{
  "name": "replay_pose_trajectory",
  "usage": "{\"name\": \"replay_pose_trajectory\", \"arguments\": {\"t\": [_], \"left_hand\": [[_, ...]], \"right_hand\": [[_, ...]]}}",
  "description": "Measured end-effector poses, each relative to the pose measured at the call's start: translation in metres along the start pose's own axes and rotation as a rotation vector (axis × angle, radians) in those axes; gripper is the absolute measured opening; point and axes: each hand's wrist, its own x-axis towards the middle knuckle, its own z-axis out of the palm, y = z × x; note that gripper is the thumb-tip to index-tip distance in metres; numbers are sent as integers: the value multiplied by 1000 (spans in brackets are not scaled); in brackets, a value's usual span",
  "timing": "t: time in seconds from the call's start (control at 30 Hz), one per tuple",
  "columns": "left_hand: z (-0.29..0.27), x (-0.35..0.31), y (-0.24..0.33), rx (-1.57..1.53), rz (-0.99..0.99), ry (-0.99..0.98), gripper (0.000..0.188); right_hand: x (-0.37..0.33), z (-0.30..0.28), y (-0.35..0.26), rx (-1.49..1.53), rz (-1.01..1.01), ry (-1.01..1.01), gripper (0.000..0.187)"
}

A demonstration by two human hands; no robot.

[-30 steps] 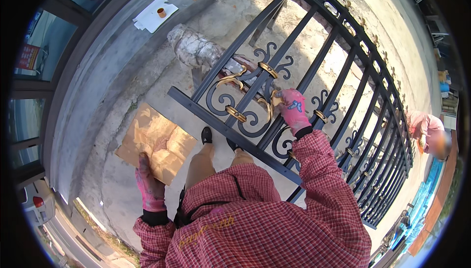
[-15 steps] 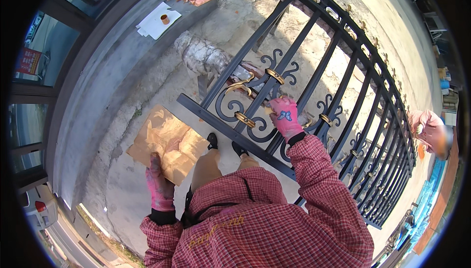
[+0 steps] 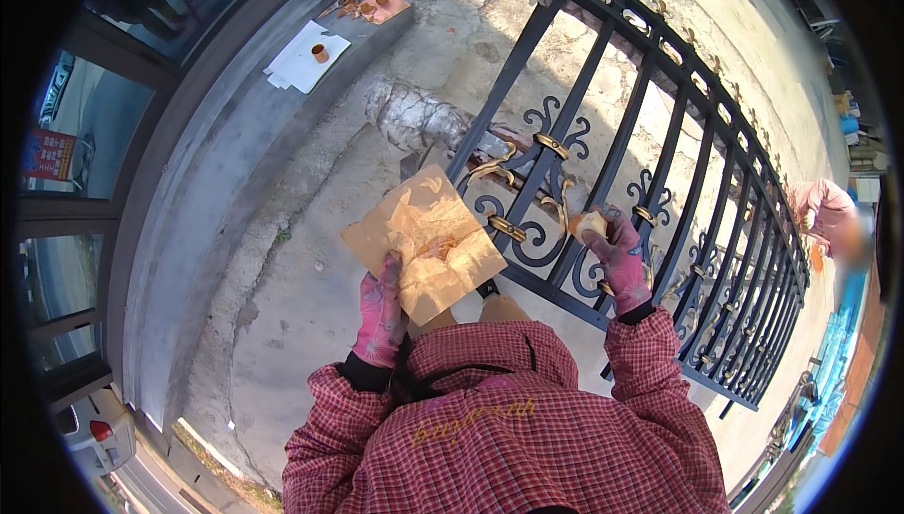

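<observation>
Concrete (image 3: 292,297) — sun-patched | black railing (image 3: 622,130) | left fingers (image 3: 390,269) pinching brown sheet (image 3: 431,248) | right fingers (image 3: 621,229) pinching wad (image 3: 589,224)

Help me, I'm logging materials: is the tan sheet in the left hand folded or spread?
Spread: the tan sheet shows its broad, wrinkled face, held at its lower-left edge by the left hand.

Half-covered grips, a blurred co-worker (image 3: 819,208), a vehicle (image 3: 105,446) cut short.
On my feed, the brown sheet (image 3: 428,241) hides most fingers of the left hand (image 3: 379,316); the right hand (image 3: 623,265) partly covers a pale wad (image 3: 589,224). I get the co-worker's head (image 3: 853,243) only as a smear, can't tell what the small cup (image 3: 320,54) holds, and lose part of the vehicle at the view's edge.
</observation>
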Motion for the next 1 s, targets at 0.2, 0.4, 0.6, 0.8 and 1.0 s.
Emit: {"name": "replay_pose_trajectory", "arguments": {"t": [0.2, 0.4, 0.6, 0.8, 1.0], "left_hand": [[36, 14, -5, 14, -29, -182, 37], [78, 19, -20, 163, -98, -285, 39], [119, 10, -23, 208, -125, -325, 48], [143, 16, -38, 333, -155, -319, 51], [142, 31, -37, 305, -34, -249, 49]], "right_hand": [[-49, 14, -48, 100, -55, 52, 44], [-51, 20, -67, -507, -503, 115, 42], [-42, -2, -60, -797, -395, 77, 42], [-31, -29, -44, -771, -419, 47, 42], [-17, -106, 7, -275, -218, 433, 32]]}}
